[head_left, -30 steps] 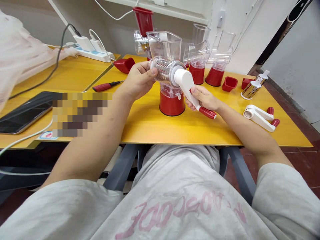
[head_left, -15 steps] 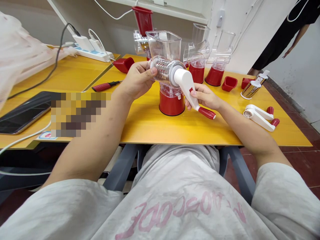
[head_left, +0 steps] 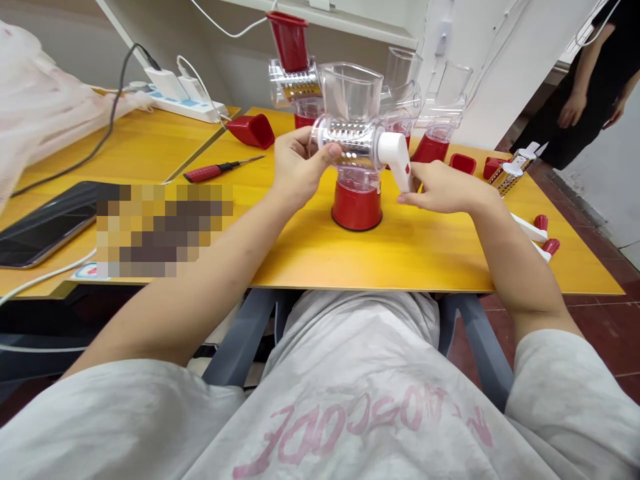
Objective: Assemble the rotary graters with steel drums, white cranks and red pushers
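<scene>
A rotary grater (head_left: pixel 357 205) with a red base and clear hopper stands upright in front of me. A metal grating drum (head_left: pixel 350 143) sits in its clear housing. My left hand (head_left: pixel 303 163) grips the open end of that housing, thumb across the front. On the other end is a white crank handle (head_left: pixel 397 157), and my right hand (head_left: pixel 443 187) is closed on its lower arm. The crank's red knob is hidden behind my right hand.
Behind stand more graters (head_left: pixel 435 133), one with a red pusher (head_left: pixel 290 43). Spare drums (head_left: pixel 513 170) and crank handles (head_left: pixel 543 233) lie right. A screwdriver (head_left: pixel 215 171), red pusher (head_left: pixel 253 131), phone (head_left: pixel 50 220) and power strip (head_left: pixel 187 105) are left. A person (head_left: pixel 585 93) stands far right.
The grater has shifted right and turned so its drum faces me more side-on. My right hand has moved right with the crank. The screwdriver's shaft now shows.
</scene>
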Motion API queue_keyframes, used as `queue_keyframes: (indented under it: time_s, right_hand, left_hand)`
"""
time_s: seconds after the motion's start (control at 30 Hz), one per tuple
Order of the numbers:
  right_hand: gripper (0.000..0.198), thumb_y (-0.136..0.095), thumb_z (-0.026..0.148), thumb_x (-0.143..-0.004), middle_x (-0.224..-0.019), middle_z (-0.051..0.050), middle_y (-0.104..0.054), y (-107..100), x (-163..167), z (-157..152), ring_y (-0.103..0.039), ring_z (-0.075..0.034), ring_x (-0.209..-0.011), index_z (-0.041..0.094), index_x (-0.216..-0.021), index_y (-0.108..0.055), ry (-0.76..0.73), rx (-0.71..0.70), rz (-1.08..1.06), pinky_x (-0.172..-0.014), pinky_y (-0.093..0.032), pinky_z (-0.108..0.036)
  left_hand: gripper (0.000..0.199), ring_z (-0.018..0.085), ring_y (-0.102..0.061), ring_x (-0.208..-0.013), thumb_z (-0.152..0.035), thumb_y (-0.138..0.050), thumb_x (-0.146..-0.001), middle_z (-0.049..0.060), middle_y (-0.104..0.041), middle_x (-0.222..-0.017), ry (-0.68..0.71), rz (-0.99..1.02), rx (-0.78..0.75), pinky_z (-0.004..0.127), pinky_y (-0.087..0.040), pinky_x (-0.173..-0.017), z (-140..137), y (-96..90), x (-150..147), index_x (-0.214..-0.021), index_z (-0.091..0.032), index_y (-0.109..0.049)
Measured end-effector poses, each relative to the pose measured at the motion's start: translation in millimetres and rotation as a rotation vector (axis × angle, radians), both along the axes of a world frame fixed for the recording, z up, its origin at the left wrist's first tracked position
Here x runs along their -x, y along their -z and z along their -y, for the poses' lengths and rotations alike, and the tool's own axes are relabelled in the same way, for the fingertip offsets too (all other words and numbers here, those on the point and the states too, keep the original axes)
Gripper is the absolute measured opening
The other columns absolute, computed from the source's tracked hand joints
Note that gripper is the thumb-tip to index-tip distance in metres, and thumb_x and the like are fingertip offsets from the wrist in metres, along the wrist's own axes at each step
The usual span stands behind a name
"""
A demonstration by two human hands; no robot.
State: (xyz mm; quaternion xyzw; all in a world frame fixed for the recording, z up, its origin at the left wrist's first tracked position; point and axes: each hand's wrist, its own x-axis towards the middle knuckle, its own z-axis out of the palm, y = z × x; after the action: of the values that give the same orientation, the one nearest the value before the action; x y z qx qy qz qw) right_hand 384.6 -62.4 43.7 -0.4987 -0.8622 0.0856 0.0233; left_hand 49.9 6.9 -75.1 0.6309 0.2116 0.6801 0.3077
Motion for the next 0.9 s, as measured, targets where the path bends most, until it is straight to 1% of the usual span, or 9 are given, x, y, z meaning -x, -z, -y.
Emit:
queue_keyframes:
  time_s: [0.07,0.13,0.27,0.37,0.5,0.6,0.7,0.8,0.9]
  right_hand:
    - [0.043,-0.084,0.050,-0.121,-0.138,-0.023,-0.094,-2.6,-0.7,-2.8,-0.086,-0.039,-0.111,0.015,-0.146,-0.081,0.069,-0.062,0.081,-0.089,-0.057,-0.042]
    - [0.045,-0.077,0.051,-0.125,-0.144,-0.024,-0.093,-2.6,-2.2,-7.1,-0.088,-0.042,-0.119,0.015,-0.151,-0.081,0.111,-0.099,0.149,-0.090,-0.058,-0.044]
    - [0.044,-0.080,0.053,-0.125,-0.138,-0.027,-0.094,1.5,-7.6,0.5,-0.091,-0.048,-0.122,0.016,-0.146,-0.086,0.172,-0.100,0.323,-0.090,-0.062,-0.048]
    - [0.033,-0.089,0.048,-0.118,-0.125,-0.027,-0.094,6.0,-8.7,29.5,-0.093,-0.048,-0.110,0.018,-0.132,-0.089,0.145,-0.068,0.450,-0.085,-0.063,-0.050]
    - [0.017,-0.086,0.039,-0.116,-0.114,-0.024,-0.094,1.3,-1.6,82.8,-0.092,-0.049,-0.102,0.024,-0.120,-0.088,0.030,-0.048,0.422,-0.082,-0.063,-0.053]
    - [0.015,-0.074,0.035,-0.120,-0.106,-0.021,-0.091,-19.7,3.8,116.2,-0.089,-0.047,-0.096,0.026,-0.119,-0.086,0.030,-0.086,0.331,-0.087,-0.064,-0.057]
    - [0.014,-0.070,0.034,-0.121,-0.109,-0.019,-0.089,-53.4,5.0,135.9,-0.088,-0.047,-0.101,0.027,-0.123,-0.082,0.082,-0.245,0.335,-0.092,-0.067,-0.059]
    - [0.025,-0.059,0.034,-0.125,-0.123,-0.022,-0.089,-88.2,7.0,137.8,-0.088,-0.054,-0.118,0.027,-0.135,-0.081,0.106,-0.478,0.352,-0.099,-0.072,-0.067]
    - [0.036,-0.056,0.041,-0.129,-0.146,-0.020,-0.087,-111.3,14.8,116.7,-0.080,-0.055,-0.149,0.036,-0.148,-0.086,0.102,-0.668,0.159,-0.128,-0.070,-0.070]
  left_hand:
    - [0.071,0.036,-0.082,-0.125,-0.093,-0.108,-0.096,0.006,-0.081,-0.098,-0.059,0.006,0.035,0.048,-0.066,-0.099,14.2,-1.1,-13.4,-0.096,-0.028,-0.079]
    - [0.073,0.044,-0.077,-0.147,-0.092,-0.112,-0.091,0.010,-0.083,-0.110,-0.119,-0.017,0.045,0.053,-0.069,-0.113,26.6,-4.7,-20.5,-0.096,-0.029,-0.075]
    - [0.080,0.045,-0.065,-0.172,-0.093,-0.115,-0.084,0.012,-0.082,-0.136,-0.082,-0.049,0.041,0.054,-0.067,-0.129,33.3,-11.4,-21.2,-0.121,-0.034,-0.074]
    - [0.088,0.041,-0.073,-0.163,-0.092,-0.114,-0.085,0.011,-0.083,-0.145,0.006,-0.023,0.039,0.049,-0.065,-0.127,27.4,-11.2,-22.5,-0.144,-0.040,-0.074]
    - [0.084,0.036,-0.082,-0.136,-0.084,-0.116,-0.087,0.009,-0.083,-0.148,0.009,0.029,-0.010,0.045,-0.065,-0.120,25.2,-7.6,-26.9,-0.148,-0.041,-0.078]
    - [0.078,0.036,-0.083,-0.136,-0.080,-0.115,-0.090,0.009,-0.083,-0.150,-0.010,-0.001,-0.003,0.045,-0.067,-0.122,30.3,-6.8,-27.0,-0.148,-0.041,-0.079]
    - [0.075,0.035,-0.083,-0.137,-0.076,-0.116,-0.093,0.008,-0.083,-0.148,0.006,-0.003,-0.024,0.044,-0.067,-0.122,34.6,-8.1,-26.8,-0.148,-0.041,-0.079]
    - [0.079,0.037,-0.082,-0.146,-0.078,-0.119,-0.089,0.009,-0.083,-0.149,0.040,0.016,0.001,0.044,-0.067,-0.126,36.1,-10.5,-28.8,-0.146,-0.039,-0.080]
    - [0.089,0.040,-0.080,-0.151,-0.085,-0.121,-0.081,0.011,-0.083,-0.148,0.044,0.023,0.047,0.046,-0.067,-0.128,37.1,-13.2,-31.1,-0.142,-0.036,-0.079]
